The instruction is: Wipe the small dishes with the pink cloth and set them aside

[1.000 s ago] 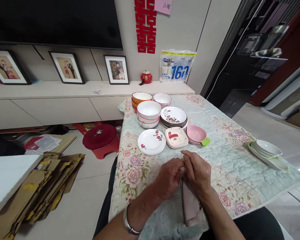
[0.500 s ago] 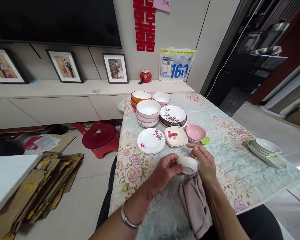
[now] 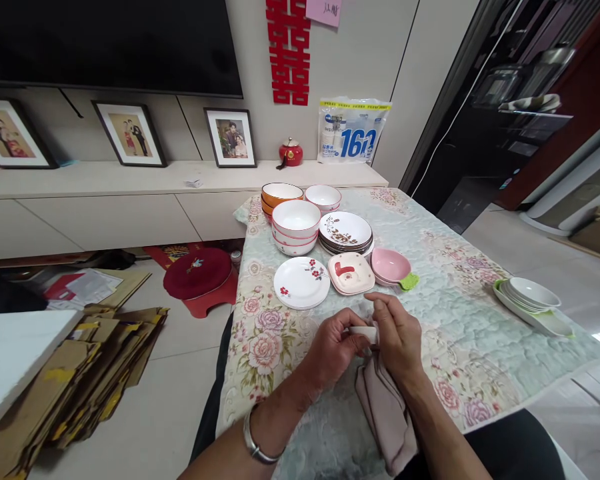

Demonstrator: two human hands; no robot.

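Dish (image 3: pixel 364 335) pinched in left hand (image 3: pixel 331 347); cloth (image 3: pixel 387 417) gripped in right hand (image 3: pixel 399 335) alongside; probably light, stiff, slick, brittle; best held by rim (image 3: pixel 363 328).

You have a small white dish (image 3: pixel 363 333) between your left hand (image 3: pixel 337 343) and right hand (image 3: pixel 398 335), tilted nearly edge-on and partly hidden by your fingers. Your cloth (image 3: pixel 386 415), dusty pink and creased, is bunched at your right hand and trails down toward you.

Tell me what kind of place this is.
Probably a home's living room: a big television on the wall, framed photos on a low cabinet, and a floral-clothed table.
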